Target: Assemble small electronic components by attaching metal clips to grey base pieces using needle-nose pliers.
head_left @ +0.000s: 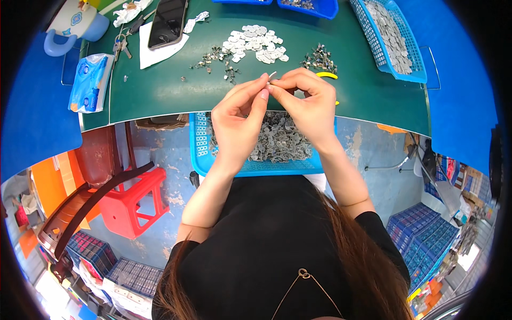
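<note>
Above the near edge of the green table [160,90], my left hand [238,116] and my right hand [312,104] meet fingertip to fingertip. Both pinch a small white plastic piece [272,75], mostly covered by the fingers; a tiny metal part may be there too, too small to make out. Just beyond lies a heap of similar flat white pieces [256,42]. Small metal clips lie in one pile [216,57] left of my hands and another [320,58] to the right. A yellow-handled tool [327,75] is partly hidden behind my right hand.
Below my hands, a blue basket [200,144] holds many grey pieces. Another blue basket [380,48] stands at the right, and blue trays [320,9] at the back. A phone [168,24], keys [121,45], tissue pack [92,82] and cup [80,24] sit left. A red stool [128,208] stands below.
</note>
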The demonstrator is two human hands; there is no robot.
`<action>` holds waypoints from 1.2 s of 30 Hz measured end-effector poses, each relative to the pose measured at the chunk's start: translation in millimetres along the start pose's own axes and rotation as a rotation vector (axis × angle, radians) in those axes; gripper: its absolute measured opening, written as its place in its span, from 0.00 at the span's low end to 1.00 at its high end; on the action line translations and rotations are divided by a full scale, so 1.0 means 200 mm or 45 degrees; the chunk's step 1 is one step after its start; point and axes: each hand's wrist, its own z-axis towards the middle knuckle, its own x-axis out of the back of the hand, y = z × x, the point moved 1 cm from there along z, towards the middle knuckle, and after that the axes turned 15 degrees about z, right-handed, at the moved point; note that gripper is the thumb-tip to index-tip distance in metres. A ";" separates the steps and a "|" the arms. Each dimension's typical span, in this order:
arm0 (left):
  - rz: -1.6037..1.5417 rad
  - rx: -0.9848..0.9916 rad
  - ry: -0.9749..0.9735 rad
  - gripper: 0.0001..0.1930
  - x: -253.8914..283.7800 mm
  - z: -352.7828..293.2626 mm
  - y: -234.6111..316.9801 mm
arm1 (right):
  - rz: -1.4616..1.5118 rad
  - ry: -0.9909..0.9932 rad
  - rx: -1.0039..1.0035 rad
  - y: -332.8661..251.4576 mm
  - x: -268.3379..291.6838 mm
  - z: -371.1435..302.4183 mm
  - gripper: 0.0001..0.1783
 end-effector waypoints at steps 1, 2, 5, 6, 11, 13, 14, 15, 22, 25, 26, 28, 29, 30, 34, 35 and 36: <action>-0.006 -0.020 0.006 0.12 0.00 0.00 0.00 | 0.000 0.000 0.000 -0.01 0.00 0.01 0.05; -0.012 -0.040 0.011 0.12 -0.01 0.00 0.00 | 0.006 -0.008 -0.031 -0.02 0.01 0.01 0.05; 0.009 -0.048 -0.015 0.12 0.00 0.01 0.02 | -0.084 0.009 -0.003 -0.04 0.00 0.00 0.07; 0.008 -0.050 -0.016 0.12 -0.01 0.01 0.02 | -0.179 0.033 0.055 -0.05 -0.01 -0.01 0.08; -0.153 0.010 0.043 0.13 -0.01 0.03 0.01 | -0.246 0.111 0.280 0.00 -0.06 -0.06 0.10; -0.202 0.037 0.031 0.14 -0.02 0.02 0.01 | -0.288 0.097 0.384 0.02 -0.06 -0.07 0.14; -0.242 0.064 0.026 0.15 -0.02 0.03 0.00 | -0.295 0.102 0.384 0.02 -0.06 -0.07 0.14; -0.250 0.049 0.046 0.16 -0.02 0.04 -0.02 | -0.277 0.043 0.399 0.02 -0.07 -0.07 0.15; -0.182 -0.116 0.069 0.16 -0.01 0.09 -0.06 | 0.300 -0.320 -0.216 0.03 0.04 -0.05 0.28; -0.077 -0.233 0.077 0.15 0.00 0.10 -0.08 | 0.568 -0.327 -0.395 0.05 0.07 -0.04 0.28; -0.079 -0.234 0.076 0.15 0.00 0.11 -0.09 | 0.634 -0.339 -0.436 0.06 0.08 -0.04 0.25; 0.102 -0.283 0.100 0.14 0.02 0.12 -0.12 | 0.699 -0.348 -0.475 0.07 0.10 -0.02 0.23; 0.103 -0.282 0.103 0.14 0.02 0.11 -0.11 | 0.600 -0.333 -0.459 0.07 0.11 -0.01 0.20; 0.069 -0.200 0.121 0.13 0.02 0.11 -0.11 | 0.501 -0.317 -0.442 0.07 0.13 0.01 0.18; -0.016 -0.102 0.136 0.12 0.03 0.09 -0.12 | -0.740 0.057 0.183 0.13 0.30 0.18 0.08; -0.018 -0.104 0.134 0.12 0.03 0.09 -0.11 | -0.742 0.059 0.184 0.14 0.31 0.20 0.08; -0.050 -0.050 0.102 0.12 0.03 0.08 -0.10 | -0.947 0.038 0.182 0.16 0.32 0.22 0.08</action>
